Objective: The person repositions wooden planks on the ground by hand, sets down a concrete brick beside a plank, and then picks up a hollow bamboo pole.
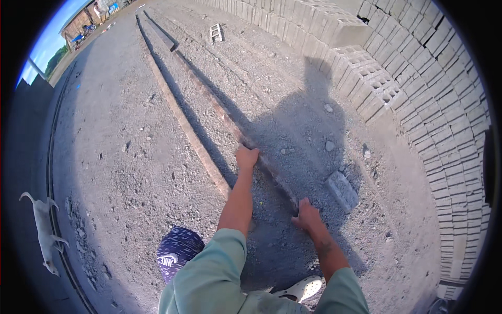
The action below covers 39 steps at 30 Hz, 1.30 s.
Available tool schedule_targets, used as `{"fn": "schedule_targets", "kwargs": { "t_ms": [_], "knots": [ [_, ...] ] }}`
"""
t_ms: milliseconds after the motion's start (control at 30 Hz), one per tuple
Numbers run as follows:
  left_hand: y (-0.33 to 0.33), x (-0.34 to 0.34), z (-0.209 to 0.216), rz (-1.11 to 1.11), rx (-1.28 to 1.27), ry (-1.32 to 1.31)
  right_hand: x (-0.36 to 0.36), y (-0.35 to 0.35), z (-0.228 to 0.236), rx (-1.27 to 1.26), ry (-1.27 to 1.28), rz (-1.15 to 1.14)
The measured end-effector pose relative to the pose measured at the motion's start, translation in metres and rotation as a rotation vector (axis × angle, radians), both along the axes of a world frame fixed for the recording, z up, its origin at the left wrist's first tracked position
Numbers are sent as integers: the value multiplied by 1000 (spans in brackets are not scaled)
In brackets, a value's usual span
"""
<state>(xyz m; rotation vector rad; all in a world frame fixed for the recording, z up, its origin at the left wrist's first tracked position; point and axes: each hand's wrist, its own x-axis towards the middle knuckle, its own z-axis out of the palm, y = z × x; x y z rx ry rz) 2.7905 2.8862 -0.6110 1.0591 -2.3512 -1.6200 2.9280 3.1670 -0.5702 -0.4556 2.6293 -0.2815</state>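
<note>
1. Rust-brown held bar, one: long, running diagonally from upper left to right of centre.
2. Hands, two: left hand clenched round the bar at frame centre; right hand grasping its near end, lower right of centre.
3. Second bar, one: on gravel ground, left of centre.
4. Loose blocks, two: grey block, right of centre; hollow block, top centre.
5. White dog, one: lower left.

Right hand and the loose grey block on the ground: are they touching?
Apart: the head view shows shadowed gravel between the right hand and the block.
</note>
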Motion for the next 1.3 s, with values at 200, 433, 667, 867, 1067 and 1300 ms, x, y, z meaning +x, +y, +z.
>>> {"fn": "schedule_targets", "kwargs": {
  "t_ms": [200,433,667,867,1067,1300],
  "knots": [
    [29,12,29,-47,-435,-12,5,-7,-9,-75,67,-181],
    [73,11,35,-858,-616,162,39,77,-12,-275,272,-424],
    [113,41,21,-1844,-959,-61,153,224,-12,-46,-54,-563],
    [98,45,13,-1851,-997,127,185,262,-38,0,-4,-577],
    [86,52,-7,-1746,-1049,166,197,233,-24,102,50,-427],
    [101,65,-10,-1493,-1098,263,205,212,-17,206,143,-519]
  ]
}}
